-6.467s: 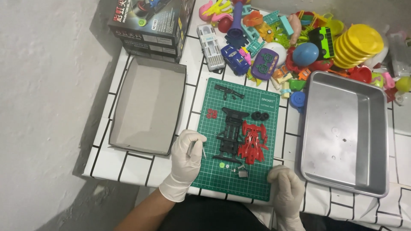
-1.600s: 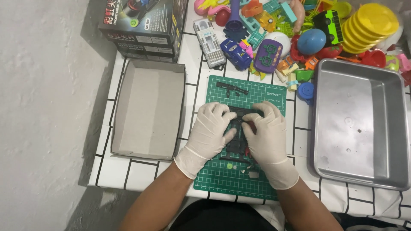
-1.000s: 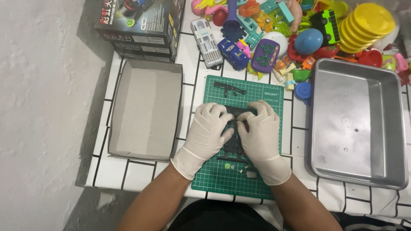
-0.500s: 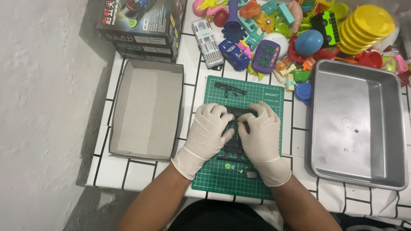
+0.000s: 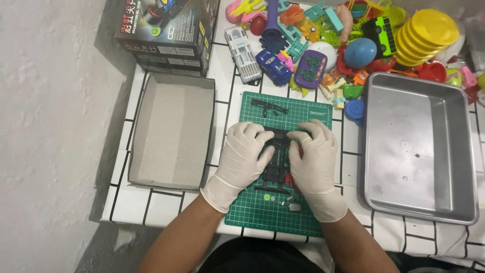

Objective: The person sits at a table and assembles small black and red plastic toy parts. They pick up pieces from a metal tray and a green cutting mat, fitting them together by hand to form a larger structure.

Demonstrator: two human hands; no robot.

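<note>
Centrally, green cutting mat (image 5: 262, 215), white tiled table (image 5: 166, 202), grey wall (image 5: 50, 126).

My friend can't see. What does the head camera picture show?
Two gloved hands, left hand and right hand, press on black toy car parts on a green cutting mat. An open cardboard box lies left, a metal tray right, colourful toys behind.
</note>
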